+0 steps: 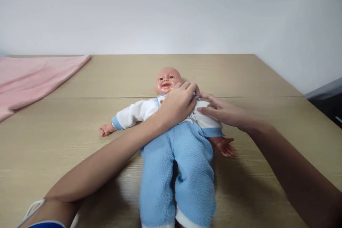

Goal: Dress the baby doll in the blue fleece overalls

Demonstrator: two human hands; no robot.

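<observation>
A baby doll [175, 142] in a fleecy blue-and-white outfit [195, 181] lies face up at the centre of a wood-grain tabletop [80, 139], its head [167, 78] toward the wall [171, 14] and its legs toward the person at work. The person's left hand [181, 101] reaches across the doll's chest to just below the chin, fingers bent over the collar area; from where I stand, I cannot tell whether they pinch the fabric. The right hand [220, 109] comes in from the other side at the doll's shoulder, thumb and forefinger parted against the white sleeve [210, 121], its fingertips close beside those of the left. One doll arm stretches out to the left, the other angles down on the right. A pink cloth [34, 78] lies rumpled at the tabletop's far left.
</observation>
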